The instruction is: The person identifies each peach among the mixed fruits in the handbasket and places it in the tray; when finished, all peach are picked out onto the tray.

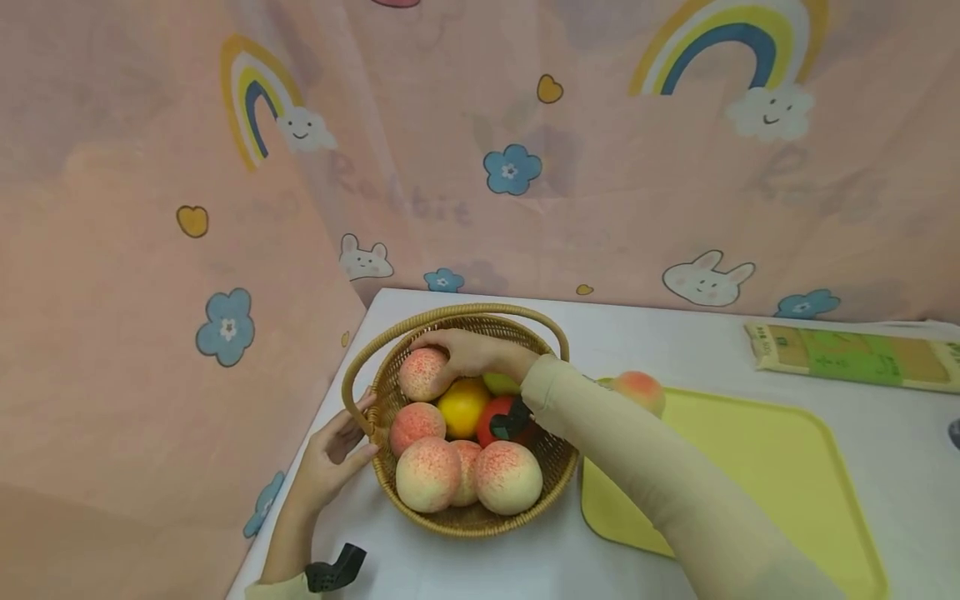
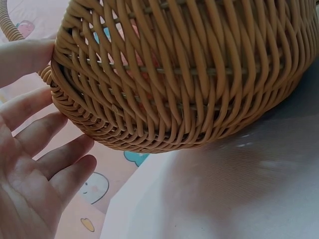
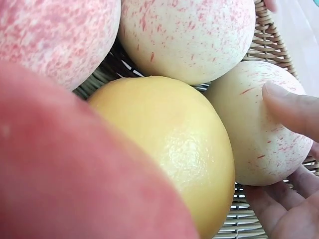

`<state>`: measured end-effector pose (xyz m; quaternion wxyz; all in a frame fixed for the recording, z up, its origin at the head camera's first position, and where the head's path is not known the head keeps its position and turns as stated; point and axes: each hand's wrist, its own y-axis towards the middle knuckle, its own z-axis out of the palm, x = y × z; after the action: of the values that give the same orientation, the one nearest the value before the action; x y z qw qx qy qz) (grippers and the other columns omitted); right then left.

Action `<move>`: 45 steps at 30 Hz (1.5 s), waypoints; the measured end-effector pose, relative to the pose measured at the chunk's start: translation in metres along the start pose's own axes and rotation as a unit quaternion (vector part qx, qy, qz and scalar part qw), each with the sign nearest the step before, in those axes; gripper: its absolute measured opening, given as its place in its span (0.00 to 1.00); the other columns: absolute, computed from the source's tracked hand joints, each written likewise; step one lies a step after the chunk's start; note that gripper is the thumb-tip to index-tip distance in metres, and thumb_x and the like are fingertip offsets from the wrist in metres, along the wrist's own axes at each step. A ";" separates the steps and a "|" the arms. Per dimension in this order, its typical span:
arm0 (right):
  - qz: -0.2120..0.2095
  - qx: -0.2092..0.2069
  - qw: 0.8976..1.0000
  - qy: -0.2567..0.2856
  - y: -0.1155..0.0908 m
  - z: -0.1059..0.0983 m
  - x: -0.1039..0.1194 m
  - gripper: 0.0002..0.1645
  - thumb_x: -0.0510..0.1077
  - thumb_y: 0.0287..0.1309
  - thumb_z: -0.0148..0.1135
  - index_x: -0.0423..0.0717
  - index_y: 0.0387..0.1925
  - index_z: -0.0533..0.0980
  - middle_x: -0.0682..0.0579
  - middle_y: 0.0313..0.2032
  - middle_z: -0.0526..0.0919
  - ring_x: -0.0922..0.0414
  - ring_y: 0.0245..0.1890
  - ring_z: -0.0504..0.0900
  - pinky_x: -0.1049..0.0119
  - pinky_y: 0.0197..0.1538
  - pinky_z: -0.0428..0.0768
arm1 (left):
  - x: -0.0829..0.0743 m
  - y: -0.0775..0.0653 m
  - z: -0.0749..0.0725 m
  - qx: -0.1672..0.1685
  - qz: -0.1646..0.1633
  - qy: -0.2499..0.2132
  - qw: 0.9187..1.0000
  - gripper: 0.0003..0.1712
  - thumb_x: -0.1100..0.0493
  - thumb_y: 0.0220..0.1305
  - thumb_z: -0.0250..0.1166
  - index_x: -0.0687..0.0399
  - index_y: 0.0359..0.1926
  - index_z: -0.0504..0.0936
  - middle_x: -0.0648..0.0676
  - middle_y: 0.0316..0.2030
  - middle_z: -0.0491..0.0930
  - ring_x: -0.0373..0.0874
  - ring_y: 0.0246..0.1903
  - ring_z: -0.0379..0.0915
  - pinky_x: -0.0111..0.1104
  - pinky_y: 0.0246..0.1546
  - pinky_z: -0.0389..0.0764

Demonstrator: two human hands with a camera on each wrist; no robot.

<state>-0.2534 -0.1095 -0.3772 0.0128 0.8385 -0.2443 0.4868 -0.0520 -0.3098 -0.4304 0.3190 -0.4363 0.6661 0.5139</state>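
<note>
The far-left peach (image 1: 420, 372) sits clamped in the grip of the right hand (image 1: 471, 352), beside the yellow fruit (image 1: 462, 408), the left hand (image 1: 330, 454), fingers apart, touching the basket (image 1: 480, 531)

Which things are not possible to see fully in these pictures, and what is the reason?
- Head view: held peach, partly behind the right hand.
- Head view: green fruit, partly behind that hand and sleeve.
- Head view: dark object, cut off by the right edge.
- Right wrist view: red fruit, cut off by left and bottom edges.
</note>
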 end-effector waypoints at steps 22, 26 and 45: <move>0.010 -0.057 0.998 0.010 -0.027 -0.014 0.022 0.40 0.49 0.46 0.72 0.52 0.63 0.70 0.52 0.57 0.77 0.58 0.52 0.77 0.65 0.56 0.76 | 0.002 0.005 0.002 0.013 -0.004 0.006 1.000 0.34 0.79 0.55 0.58 0.71 0.65 0.63 0.76 0.63 0.62 0.34 0.64 0.64 0.22 0.61 0.67; 0.003 -0.064 0.996 0.059 -0.042 -0.014 0.033 0.40 0.49 0.45 0.72 0.50 0.62 0.69 0.53 0.55 0.78 0.58 0.51 0.77 0.66 0.54 0.78 | 0.002 0.003 0.002 0.018 -0.006 -0.002 1.000 0.34 0.79 0.56 0.58 0.71 0.65 0.63 0.76 0.63 0.61 0.35 0.64 0.64 0.22 0.61 0.67; -0.194 -0.077 0.971 0.115 -0.149 -0.002 0.047 0.40 0.40 0.48 0.70 0.43 0.63 0.66 0.47 0.60 0.71 0.54 0.55 0.74 0.57 0.53 0.80 | -0.004 -0.001 -0.001 0.016 0.017 -0.011 1.000 0.35 0.82 0.53 0.57 0.75 0.65 0.61 0.74 0.65 0.61 0.37 0.65 0.63 0.22 0.62 0.66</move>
<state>-0.1733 0.0032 -0.3054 0.1995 0.8049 -0.1109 0.5478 -0.0496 -0.3095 -0.4267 0.3246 -0.4144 0.6776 0.5136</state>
